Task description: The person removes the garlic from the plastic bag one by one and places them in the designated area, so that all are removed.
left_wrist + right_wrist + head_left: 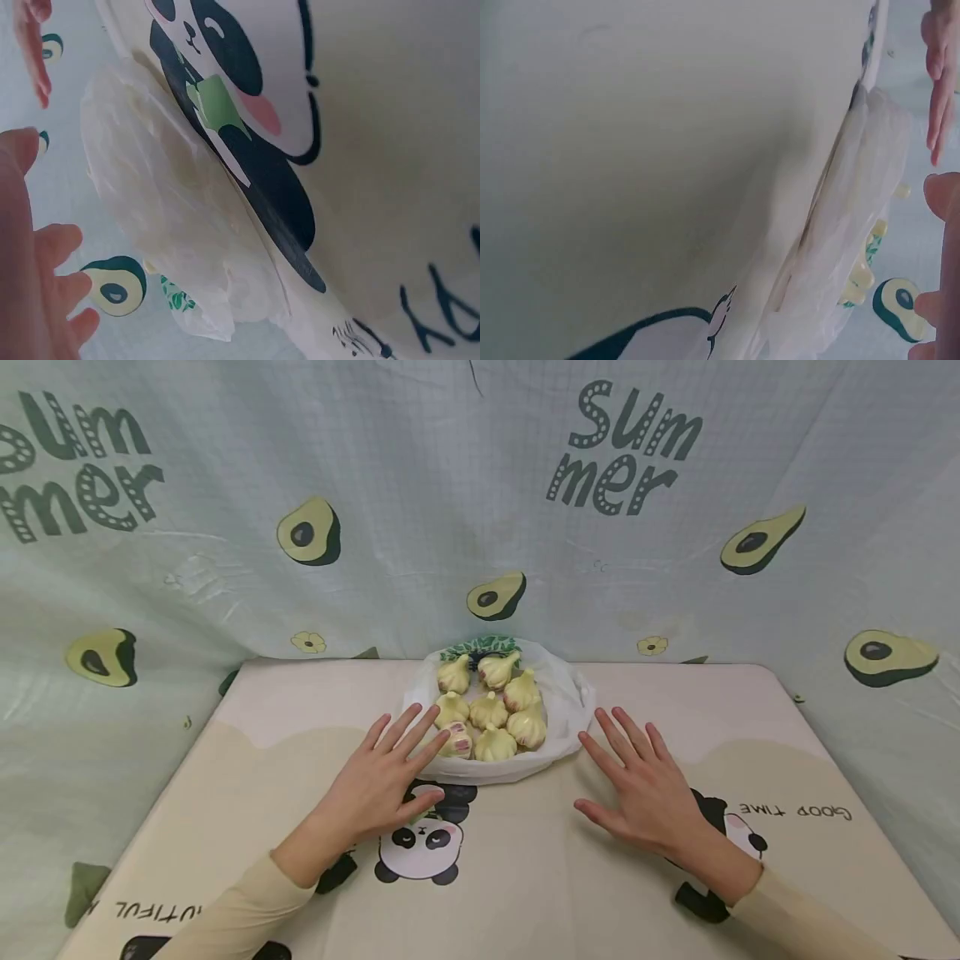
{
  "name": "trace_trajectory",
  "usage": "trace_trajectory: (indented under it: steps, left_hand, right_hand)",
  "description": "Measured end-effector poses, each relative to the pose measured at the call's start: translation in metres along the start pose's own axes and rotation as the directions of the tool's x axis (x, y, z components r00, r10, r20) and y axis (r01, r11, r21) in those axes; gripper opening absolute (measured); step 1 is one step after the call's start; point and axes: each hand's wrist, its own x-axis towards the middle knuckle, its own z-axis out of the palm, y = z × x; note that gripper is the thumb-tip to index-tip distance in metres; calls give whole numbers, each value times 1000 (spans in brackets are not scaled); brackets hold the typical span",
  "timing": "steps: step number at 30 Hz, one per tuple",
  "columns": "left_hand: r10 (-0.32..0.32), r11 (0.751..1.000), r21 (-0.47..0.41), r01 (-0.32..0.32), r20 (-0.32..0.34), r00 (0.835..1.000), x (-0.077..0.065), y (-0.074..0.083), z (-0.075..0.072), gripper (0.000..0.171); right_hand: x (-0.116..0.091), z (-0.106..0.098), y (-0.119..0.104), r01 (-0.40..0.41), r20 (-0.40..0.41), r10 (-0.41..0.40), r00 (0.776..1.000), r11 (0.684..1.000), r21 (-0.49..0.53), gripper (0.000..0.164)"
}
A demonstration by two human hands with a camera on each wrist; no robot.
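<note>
Between your left grip (381, 782) and right grip (647, 797), both spread and empty, the bag (567, 702) lies ahead, its garlic (489, 712) nearer the left.

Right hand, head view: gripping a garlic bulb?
No, the right hand is spread with fingers extended and holds nothing, while the garlic bulbs sit in the white bag.

The bag (570, 710) looks like thin, crinkled plastic with a faint sheen; the garlic (527, 727) is smooth and slightly glossy. The tabletop (517, 868) appears smooth and mostly matt, the backdrop (420, 468) creased, the sleeves (251, 897) matt cloth.
</note>
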Motion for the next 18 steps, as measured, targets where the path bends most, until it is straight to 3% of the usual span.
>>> trace_trajectory:
  steps: [8, 14, 18]
  left_hand:
    - [23, 983, -177, -48, -143, 989, 3, -3, -1, 45]
    - [-45, 955, -294, -43, -286, 957, 7, -6, 1, 31]
    - [-134, 919, -395, -10, -334, 933, 9, -7, 2, 25]
  right_hand:
    - [5, 5, 5, 3, -111, 9, 994, 994, 107, 74]
    - [16, 8, 6, -53, -143, 84, 986, 978, 204, 50]
    - [26, 11, 4, -117, -143, 163, 976, 952, 284, 46]
